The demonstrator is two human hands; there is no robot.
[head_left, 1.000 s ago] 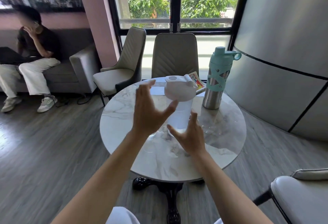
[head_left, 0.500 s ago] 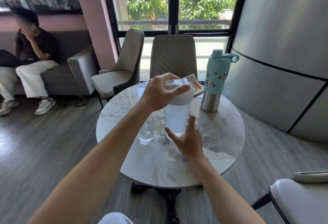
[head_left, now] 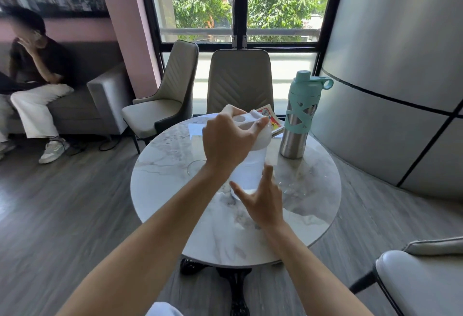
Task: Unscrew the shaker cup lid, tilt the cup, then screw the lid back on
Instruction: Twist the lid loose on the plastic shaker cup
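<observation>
A translucent white shaker cup (head_left: 250, 168) stands upright near the middle of the round marble table (head_left: 172, 163). Its white lid (head_left: 260, 138) sits on top of it. My left hand (head_left: 230, 140) wraps over the lid from above and grips it, thumb on the right side. My right hand (head_left: 263, 200) is against the lower part of the cup on the near side, fingers spread, thumb and forefinger touching its wall. The cup's base is hidden behind that hand.
A teal and steel water bottle (head_left: 300, 115) stands at the table's right rear, a colourful booklet (head_left: 271, 120) beside it. A clear drinking glass (head_left: 195, 168) is partly hidden behind my left wrist. Chairs (head_left: 238, 82) ring the table. A person (head_left: 37, 77) sits on a sofa at left.
My left hand, open above the table a second ago, has come down and closed over the lid. The right hand has stayed at the cup's lower part.
</observation>
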